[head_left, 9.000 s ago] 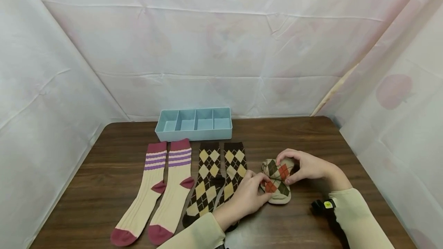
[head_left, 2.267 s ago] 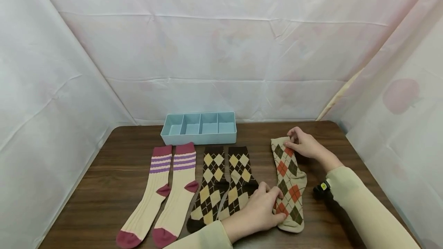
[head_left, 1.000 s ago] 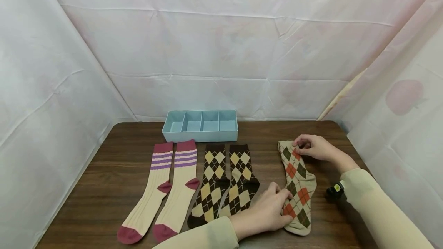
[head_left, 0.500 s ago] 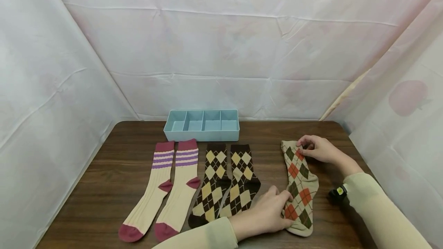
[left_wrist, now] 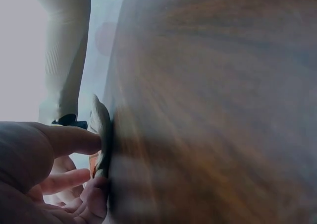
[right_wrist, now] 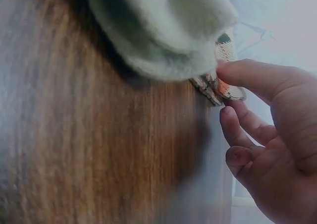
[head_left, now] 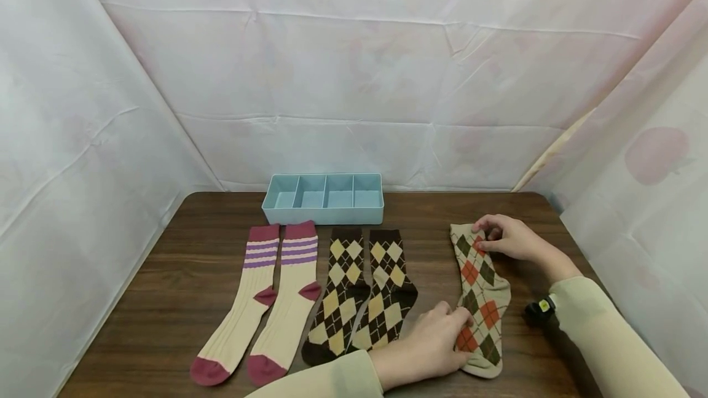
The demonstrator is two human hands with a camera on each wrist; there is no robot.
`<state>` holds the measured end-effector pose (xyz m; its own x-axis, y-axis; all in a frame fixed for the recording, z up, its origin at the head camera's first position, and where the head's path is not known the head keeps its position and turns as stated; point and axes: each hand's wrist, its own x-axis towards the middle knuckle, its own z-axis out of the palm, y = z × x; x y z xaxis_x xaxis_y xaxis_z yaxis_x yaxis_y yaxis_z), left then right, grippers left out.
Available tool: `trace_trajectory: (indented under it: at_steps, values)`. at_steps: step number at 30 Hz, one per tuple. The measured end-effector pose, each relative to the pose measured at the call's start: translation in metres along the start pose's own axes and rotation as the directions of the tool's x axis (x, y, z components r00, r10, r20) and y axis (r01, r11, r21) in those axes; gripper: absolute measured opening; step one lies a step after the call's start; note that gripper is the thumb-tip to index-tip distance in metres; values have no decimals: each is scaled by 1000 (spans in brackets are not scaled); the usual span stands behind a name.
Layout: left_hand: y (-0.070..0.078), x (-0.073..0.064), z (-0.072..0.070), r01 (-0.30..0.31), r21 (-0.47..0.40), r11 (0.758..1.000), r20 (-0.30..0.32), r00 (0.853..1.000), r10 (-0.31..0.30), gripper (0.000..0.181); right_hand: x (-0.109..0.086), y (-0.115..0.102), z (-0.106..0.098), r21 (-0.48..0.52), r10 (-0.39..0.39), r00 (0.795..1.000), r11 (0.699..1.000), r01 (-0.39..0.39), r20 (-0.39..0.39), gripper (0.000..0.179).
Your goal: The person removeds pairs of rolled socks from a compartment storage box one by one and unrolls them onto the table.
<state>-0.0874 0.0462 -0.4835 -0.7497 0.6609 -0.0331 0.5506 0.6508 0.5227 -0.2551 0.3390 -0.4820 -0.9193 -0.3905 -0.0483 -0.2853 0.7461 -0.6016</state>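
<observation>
A beige argyle sock [head_left: 480, 300] with orange and green diamonds lies flat on the table's right side, its cuff toward the back. More than one fabric layer shows at its cuff edge in the right wrist view. My right hand [head_left: 509, 237] pinches the cuff's right corner between thumb [right_wrist: 257, 78] and fingers. Near the toe, my left hand [head_left: 428, 343] holds the sock's left edge, thumb [left_wrist: 74, 140] and fingertips on the fabric. Left of it lie two dark brown argyle socks [head_left: 344, 287] [head_left: 387, 281], the nearer toes partly hidden by my left arm.
Two cream socks [head_left: 238, 306] [head_left: 290, 300] with maroon toes and purple stripes lie at the left. A light blue tray [head_left: 323, 216] with several compartments stands at the table's back edge. White patterned cloth [head_left: 354, 66] surrounds the wooden table [head_left: 155, 300].
Nine seconds ago the beige argyle sock was folded in a bundle; now it lies unfolded. Both hands have since shifted it slightly right, away from the brown socks. The last half second shows little movement.
</observation>
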Motion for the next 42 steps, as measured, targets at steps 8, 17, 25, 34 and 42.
trace_trajectory:
  at_steps: [8,17,25,34,42]
  values:
    - [6,5,3,-21,6,1000,2,1000,21,46,-1,0,-2,-18,4,1000,1000,-4,12,29]
    - [8,8,5,-54,-24,998,-14,998,54,43,-5,2,-3,-9,1,1000,1000,-1,12,28]
    - [7,6,10,-89,-61,994,-59,995,86,39,-5,3,-2,23,-2,1000,1000,1,25,28]
    - [10,8,9,-16,-222,975,-83,997,-2,21,-3,5,-2,55,-18,1000,998,17,25,25]
    - [13,5,7,-24,-291,956,-73,997,2,19,-5,4,-7,75,-27,999,997,24,31,26]
